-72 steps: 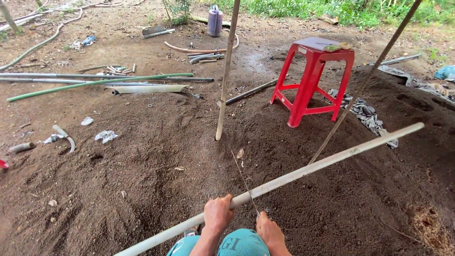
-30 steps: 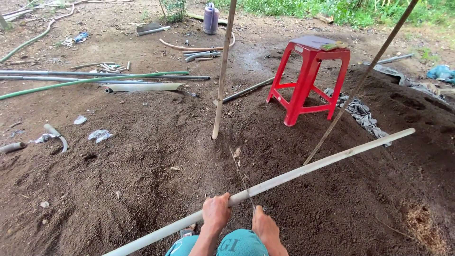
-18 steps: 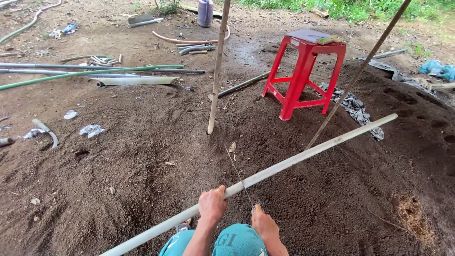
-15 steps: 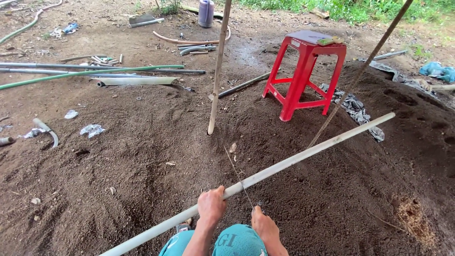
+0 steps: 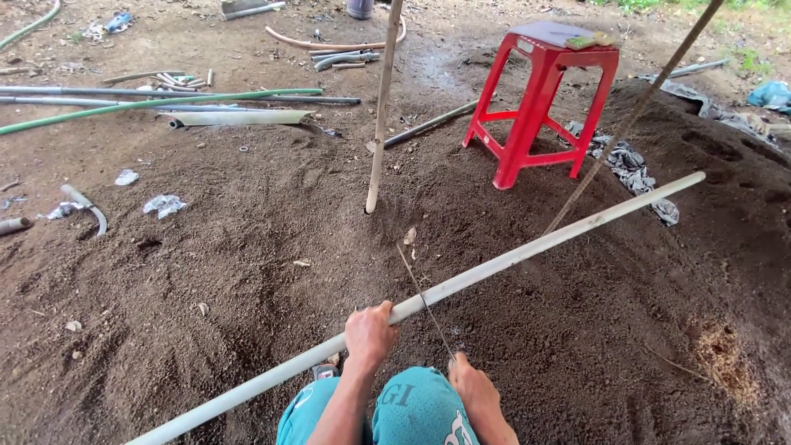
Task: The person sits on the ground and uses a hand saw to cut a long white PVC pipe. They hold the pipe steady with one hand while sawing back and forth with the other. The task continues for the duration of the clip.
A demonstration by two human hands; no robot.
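A long pale pole point(image 5: 527, 250) lies slanted across the dark soil, from the lower left up to the right. My left hand point(image 5: 368, 334) is wrapped around it near its middle. My right hand point(image 5: 471, 390) grips the near end of a thin blade or saw point(image 5: 422, 297) that crosses the pole just right of my left hand. Both hands sit just above my teal-clad knee point(image 5: 412, 412) at the bottom edge.
An upright wooden stake point(image 5: 381, 115) stands in the soil ahead. A red plastic stool point(image 5: 540, 99) is at the upper right, beside a slanted thin pole point(image 5: 626, 124). Pipes and a green hose point(image 5: 156, 100) lie at the upper left, with scraps of litter point(image 5: 163, 203).
The view has shifted a little, so the stool and stake sit higher in the frame. My hands keep their hold on the pole and the blade, with slight movement of the blade.
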